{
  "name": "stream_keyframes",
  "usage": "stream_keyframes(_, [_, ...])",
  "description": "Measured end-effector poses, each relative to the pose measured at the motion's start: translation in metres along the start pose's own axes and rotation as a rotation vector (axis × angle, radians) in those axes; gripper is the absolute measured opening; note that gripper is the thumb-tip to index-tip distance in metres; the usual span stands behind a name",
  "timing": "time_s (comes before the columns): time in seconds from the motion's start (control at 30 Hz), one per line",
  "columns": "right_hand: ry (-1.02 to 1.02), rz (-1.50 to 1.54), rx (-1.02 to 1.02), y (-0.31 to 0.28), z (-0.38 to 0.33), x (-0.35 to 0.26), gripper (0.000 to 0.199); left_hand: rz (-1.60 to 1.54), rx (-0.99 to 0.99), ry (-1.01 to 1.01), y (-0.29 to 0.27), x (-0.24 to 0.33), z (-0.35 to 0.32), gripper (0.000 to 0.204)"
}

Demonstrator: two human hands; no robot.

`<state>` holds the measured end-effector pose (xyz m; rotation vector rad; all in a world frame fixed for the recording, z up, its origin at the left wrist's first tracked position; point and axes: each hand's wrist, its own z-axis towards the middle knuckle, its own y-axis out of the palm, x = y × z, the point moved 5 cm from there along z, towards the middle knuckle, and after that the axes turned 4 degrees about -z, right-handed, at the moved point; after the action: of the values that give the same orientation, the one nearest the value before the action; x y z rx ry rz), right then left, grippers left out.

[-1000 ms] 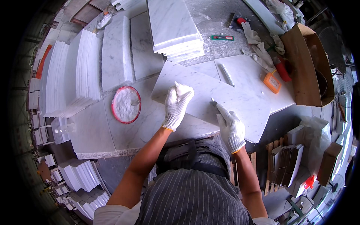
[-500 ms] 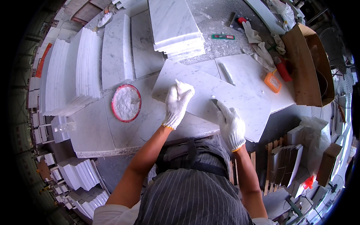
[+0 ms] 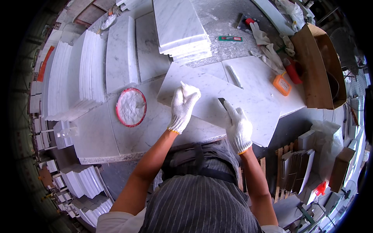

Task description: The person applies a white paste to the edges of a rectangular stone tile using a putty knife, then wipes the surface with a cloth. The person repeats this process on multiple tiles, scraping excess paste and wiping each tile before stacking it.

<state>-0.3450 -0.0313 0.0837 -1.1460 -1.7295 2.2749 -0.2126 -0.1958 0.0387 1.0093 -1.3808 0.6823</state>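
In a white knit glove, my left hand [image 3: 182, 106] is closed over the grey-veined marble slab [image 3: 208, 86]. A small white wad, cloth-like, pokes out at its fingertips; its kind is unclear. My right hand [image 3: 238, 126], gloved the same way, grips a thin dark scraper blade [image 3: 222, 101] between thumb and fingers, with the handle hidden in the palm. The blade's tip is just over the slab; whether it touches I cannot tell. The slab lies at a slant on the marble-topped table, its right corner past the front edge. Left of my left hand is a red-rimmed tub of white paste [image 3: 131, 107].
Marble slabs stand in rows [image 3: 91, 66] at the left, with a stack [image 3: 180, 29] at the back. A white stick [image 3: 235, 77], an orange container [image 3: 282, 85], a red bottle [image 3: 292, 71], loose gloves [image 3: 259, 33] and a cardboard box [image 3: 311, 70] lie to the right.
My right hand has shifted slightly to the left and up, and more of the dark blade shows. My left hand has barely moved.
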Motion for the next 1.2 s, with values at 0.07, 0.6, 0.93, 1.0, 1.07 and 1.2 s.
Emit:
stream_keyframes(0.07, [-0.007, -0.054, -0.045, 0.006, 0.002, 0.0, 0.031, 0.015, -0.008, 0.025, -0.001, -0.001, 0.001, 0.03])
stream_keyframes(0.6, [0.063, 0.14, 0.287, -0.014, -0.028, 0.051, 0.041, 0.884, -0.162, 0.658, 0.005, 0.048, -0.021, 0.039])
stream_keyframes(0.93, [-0.037, 0.048, 0.363, -0.013, -0.029, 0.05, 0.04, 1.294, -0.181, 0.832, 0.022, 0.032, -0.032, 0.041])
stream_keyframes(1.0, [-0.041, 0.054, 0.367, -0.013, -0.03, 0.049, 0.04, 1.347, -0.182, 0.834, 0.025, 0.03, -0.033, 0.04])
stream_keyframes(1.07, [-0.043, 0.053, 0.363, -0.014, -0.029, 0.05, 0.04, 1.386, -0.183, 0.827, 0.027, 0.028, -0.033, 0.04])
stream_keyframes(1.2, [0.014, 0.078, 0.307, -0.017, -0.03, 0.05, 0.04, 1.425, -0.165, 0.823, 0.027, 0.022, -0.033, 0.04])
